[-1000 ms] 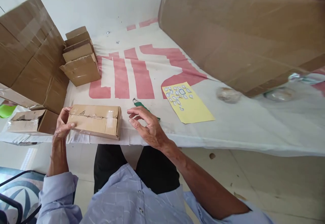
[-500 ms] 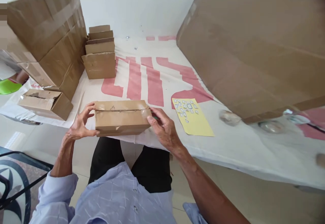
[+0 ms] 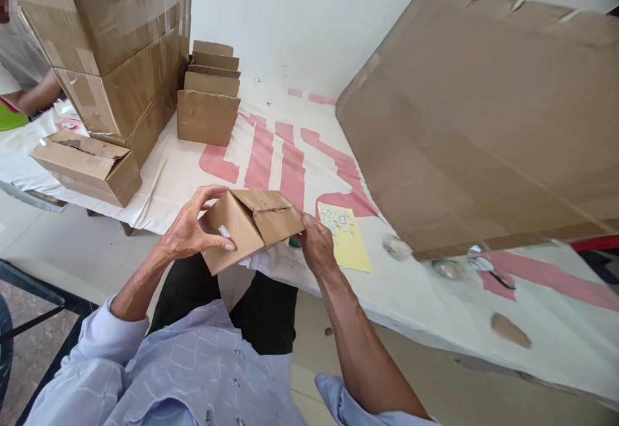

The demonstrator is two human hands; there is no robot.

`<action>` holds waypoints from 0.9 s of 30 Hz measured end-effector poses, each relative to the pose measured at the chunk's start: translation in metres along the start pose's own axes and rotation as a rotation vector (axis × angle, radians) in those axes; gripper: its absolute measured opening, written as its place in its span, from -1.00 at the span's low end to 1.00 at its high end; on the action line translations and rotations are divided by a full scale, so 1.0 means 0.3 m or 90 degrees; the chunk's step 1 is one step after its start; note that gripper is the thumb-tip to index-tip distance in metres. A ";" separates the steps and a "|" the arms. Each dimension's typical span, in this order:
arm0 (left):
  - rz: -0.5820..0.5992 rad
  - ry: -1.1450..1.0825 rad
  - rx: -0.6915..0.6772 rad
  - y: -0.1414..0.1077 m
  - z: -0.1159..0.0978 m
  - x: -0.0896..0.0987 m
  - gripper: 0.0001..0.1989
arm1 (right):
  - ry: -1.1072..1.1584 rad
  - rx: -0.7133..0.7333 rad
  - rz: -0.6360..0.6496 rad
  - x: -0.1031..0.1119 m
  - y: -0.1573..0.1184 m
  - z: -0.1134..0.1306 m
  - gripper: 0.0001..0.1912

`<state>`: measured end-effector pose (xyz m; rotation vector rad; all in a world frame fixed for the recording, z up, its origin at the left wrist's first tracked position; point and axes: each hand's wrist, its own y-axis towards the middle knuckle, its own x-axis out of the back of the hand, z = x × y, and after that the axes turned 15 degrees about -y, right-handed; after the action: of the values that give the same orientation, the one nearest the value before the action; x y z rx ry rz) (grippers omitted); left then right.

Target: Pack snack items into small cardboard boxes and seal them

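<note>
Between my hands, over the table's front edge, is a small brown cardboard box [image 3: 278,225], tilted so that one end faces left. Its top flaps meet along a taped seam. On that end sits a small white label with a dark border [image 3: 223,231]. My left hand [image 3: 196,223] grips the labelled end, thumb on its face beside the label and fingers over the upper edge. My right hand [image 3: 316,239] holds the far right end, its fingertips partly hidden. A yellow sheet of stickers [image 3: 355,252] lies just right of the right hand.
Tall taped cartons [image 3: 140,91] stand at the left, with open-flapped boxes [image 3: 207,116] beside them and another small box [image 3: 91,162] in front. A large cardboard carton [image 3: 474,116] fills the right. Tape rolls [image 3: 397,247] lie nearby. A person's arm [image 3: 41,94] shows far left.
The box has been turned and tilted, bringing its labelled left end into view. My left thumb now lies on that end. The camera view has shifted too.
</note>
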<state>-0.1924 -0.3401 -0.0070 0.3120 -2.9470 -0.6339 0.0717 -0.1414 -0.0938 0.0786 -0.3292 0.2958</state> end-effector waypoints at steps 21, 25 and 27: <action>0.016 0.226 0.006 -0.003 -0.040 -0.111 0.18 | -0.323 0.529 -0.219 0.120 -0.071 0.445 -0.76; 0.015 0.233 -0.001 0.025 -0.054 -0.136 0.16 | -0.491 0.786 -0.045 0.058 -0.147 0.612 -0.77; 0.014 0.236 -0.002 0.037 -0.064 -0.148 0.14 | -0.605 0.853 0.000 0.023 -0.158 0.644 -0.74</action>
<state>-0.1482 -0.3278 0.0124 0.3533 -2.5922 -0.5133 0.0327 -0.2087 0.0895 1.5739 -1.0239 0.4244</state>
